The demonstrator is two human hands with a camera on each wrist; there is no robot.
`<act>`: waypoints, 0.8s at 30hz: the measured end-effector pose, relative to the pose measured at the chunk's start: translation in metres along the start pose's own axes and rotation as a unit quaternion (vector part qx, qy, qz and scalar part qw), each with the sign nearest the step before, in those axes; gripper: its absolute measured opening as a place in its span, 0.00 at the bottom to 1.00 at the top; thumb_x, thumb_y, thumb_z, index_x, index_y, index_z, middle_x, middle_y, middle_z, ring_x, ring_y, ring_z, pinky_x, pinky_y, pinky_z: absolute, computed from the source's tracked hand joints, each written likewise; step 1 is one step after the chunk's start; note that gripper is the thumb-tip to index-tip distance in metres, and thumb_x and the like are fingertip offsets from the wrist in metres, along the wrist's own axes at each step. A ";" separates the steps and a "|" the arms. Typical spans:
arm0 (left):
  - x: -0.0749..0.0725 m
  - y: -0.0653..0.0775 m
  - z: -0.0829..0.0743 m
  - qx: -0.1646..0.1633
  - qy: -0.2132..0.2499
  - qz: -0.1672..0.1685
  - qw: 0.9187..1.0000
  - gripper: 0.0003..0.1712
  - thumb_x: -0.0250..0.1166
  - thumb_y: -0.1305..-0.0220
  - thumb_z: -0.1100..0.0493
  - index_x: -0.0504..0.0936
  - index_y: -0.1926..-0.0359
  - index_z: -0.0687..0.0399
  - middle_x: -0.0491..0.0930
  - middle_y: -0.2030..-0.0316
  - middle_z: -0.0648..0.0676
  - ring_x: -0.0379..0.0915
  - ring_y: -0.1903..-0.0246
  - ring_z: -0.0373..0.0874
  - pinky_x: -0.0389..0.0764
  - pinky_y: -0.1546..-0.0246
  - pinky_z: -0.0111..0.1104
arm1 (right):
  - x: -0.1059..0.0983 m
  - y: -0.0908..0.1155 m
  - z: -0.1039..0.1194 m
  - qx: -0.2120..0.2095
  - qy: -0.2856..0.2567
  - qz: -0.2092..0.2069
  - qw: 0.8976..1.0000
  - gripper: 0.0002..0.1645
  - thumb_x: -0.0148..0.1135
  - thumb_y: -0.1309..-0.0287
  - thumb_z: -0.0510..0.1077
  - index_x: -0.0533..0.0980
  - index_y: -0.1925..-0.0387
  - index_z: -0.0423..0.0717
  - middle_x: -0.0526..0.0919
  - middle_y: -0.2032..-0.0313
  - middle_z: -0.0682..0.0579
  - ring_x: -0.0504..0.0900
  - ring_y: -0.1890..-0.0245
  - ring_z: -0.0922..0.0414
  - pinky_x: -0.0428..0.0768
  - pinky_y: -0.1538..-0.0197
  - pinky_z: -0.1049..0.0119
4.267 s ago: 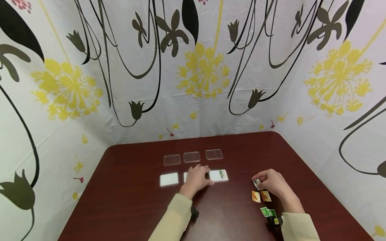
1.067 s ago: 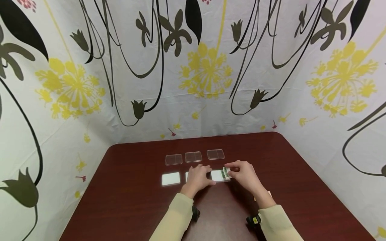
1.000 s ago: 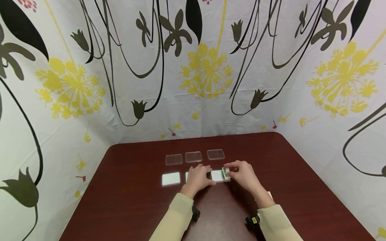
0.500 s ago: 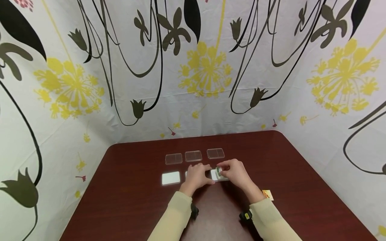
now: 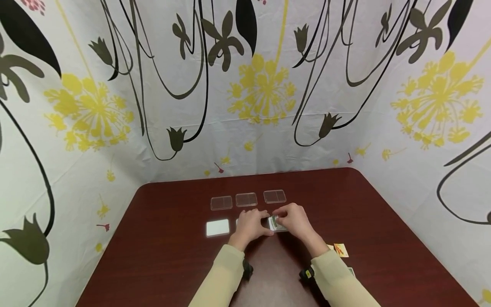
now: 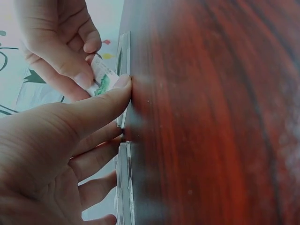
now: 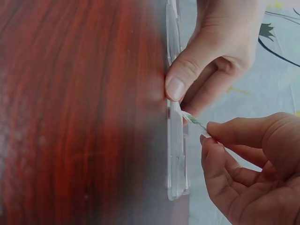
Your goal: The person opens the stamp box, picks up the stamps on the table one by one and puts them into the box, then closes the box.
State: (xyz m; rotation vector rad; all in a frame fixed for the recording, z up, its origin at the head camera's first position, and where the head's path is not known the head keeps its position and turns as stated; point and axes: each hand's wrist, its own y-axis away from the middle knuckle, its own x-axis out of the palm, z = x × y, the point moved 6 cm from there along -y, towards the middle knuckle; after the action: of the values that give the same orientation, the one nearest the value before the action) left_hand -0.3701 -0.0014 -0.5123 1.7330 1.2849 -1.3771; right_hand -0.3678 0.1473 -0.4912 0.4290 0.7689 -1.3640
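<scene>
My right hand [image 5: 295, 219] pinches a small stamp-like paper with a green picture, the stamp [image 6: 104, 80], between thumb and fingertips. It is held tilted, its lower end right at the white face of a flat clear plastic case [image 7: 176, 164]. Across the left end of that case my left hand [image 5: 251, 226] grips, thumb on the near edge and fingers at the far edge. The right part of the case is hidden behind my right hand in the head view. My left palm largely covers a second white case [image 5: 237, 221].
A third white case [image 5: 217, 228] lies at the left. Behind the row are three clear lids [image 5: 246, 199]. Right of my right forearm lie an orange stamp [image 5: 341, 250] and, partly hidden by the sleeve, a green-edged one [image 5: 351, 271]. Patterned cloth [image 5: 245, 149] stands behind the table.
My right hand picked the stamp from the group at the right, carried it over the case, then slid leftward along it toward my left hand. The left hand has stayed on the case.
</scene>
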 end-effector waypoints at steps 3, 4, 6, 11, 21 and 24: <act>0.000 0.000 0.000 0.001 -0.003 -0.001 1.000 0.37 0.78 0.50 0.36 0.84 0.40 0.42 0.82 0.43 0.46 0.78 0.47 0.45 0.70 0.40 0.52 | 0.001 -0.001 -0.001 0.003 0.010 -0.004 1.000 0.11 0.71 0.46 0.33 0.89 0.60 0.45 0.88 0.65 0.52 0.80 0.73 0.62 0.77 0.72 0.64; 0.001 0.000 0.000 0.000 -0.002 -0.001 1.000 0.37 0.78 0.50 0.35 0.84 0.40 0.42 0.82 0.43 0.46 0.78 0.47 0.45 0.70 0.40 0.52 | 0.001 -0.001 -0.002 0.003 0.013 -0.007 1.000 0.11 0.72 0.47 0.33 0.89 0.61 0.45 0.88 0.65 0.52 0.80 0.73 0.61 0.77 0.72 0.64; 0.001 0.000 0.000 -0.001 -0.001 -0.001 1.000 0.36 0.78 0.50 0.35 0.85 0.40 0.41 0.82 0.43 0.46 0.78 0.47 0.45 0.70 0.40 0.53 | 0.002 -0.002 -0.002 0.003 0.019 -0.011 1.000 0.10 0.72 0.48 0.33 0.89 0.62 0.45 0.89 0.66 0.52 0.81 0.72 0.61 0.78 0.71 0.64; 0.002 0.000 0.001 -0.004 0.004 0.001 1.000 0.37 0.78 0.50 0.35 0.84 0.40 0.41 0.82 0.43 0.46 0.77 0.46 0.45 0.68 0.39 0.54 | 0.003 -0.004 -0.002 0.008 0.033 -0.018 0.999 0.10 0.73 0.49 0.33 0.89 0.63 0.45 0.89 0.66 0.52 0.82 0.72 0.61 0.78 0.71 0.64; 0.004 -0.001 0.003 -0.005 0.003 -0.001 1.000 0.38 0.78 0.50 0.35 0.84 0.39 0.41 0.82 0.43 0.45 0.77 0.47 0.45 0.70 0.41 0.53 | 0.006 -0.005 -0.001 0.018 0.056 -0.016 0.998 0.09 0.74 0.48 0.35 0.89 0.64 0.47 0.88 0.66 0.53 0.83 0.69 0.58 0.80 0.69 0.62; 0.004 0.000 0.002 -0.004 0.002 -0.003 1.000 0.38 0.78 0.50 0.35 0.84 0.39 0.41 0.83 0.44 0.45 0.77 0.48 0.45 0.71 0.42 0.52 | 0.007 -0.006 -0.001 0.019 0.068 -0.017 0.997 0.09 0.74 0.48 0.36 0.90 0.64 0.48 0.88 0.65 0.53 0.83 0.69 0.58 0.79 0.71 0.62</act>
State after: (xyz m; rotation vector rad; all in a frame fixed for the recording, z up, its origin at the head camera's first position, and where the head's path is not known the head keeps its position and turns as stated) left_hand -0.3712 -0.0022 -0.5168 1.7282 1.2962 -1.3703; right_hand -0.3735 0.1420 -0.4959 0.5465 0.8661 -1.3934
